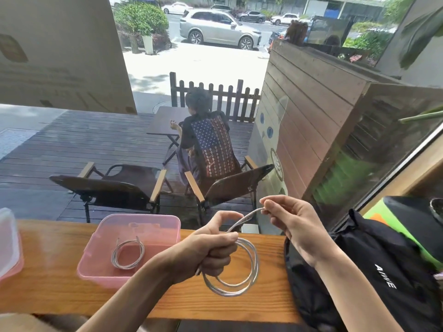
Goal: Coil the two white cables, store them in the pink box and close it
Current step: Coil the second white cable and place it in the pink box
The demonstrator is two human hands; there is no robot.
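An open pink box stands on the wooden counter, left of centre. One coiled white cable lies inside it. My left hand grips the loops of a second white cable, which hang over the counter to the right of the box. My right hand pinches the free end of that cable, raised above and to the right of the coil. The cable runs taut between the two hands.
The box's translucent lid lies at the counter's left edge. A black bag sits on the right, close to my right forearm. Beyond the counter is a window onto a deck with chairs and a seated person.
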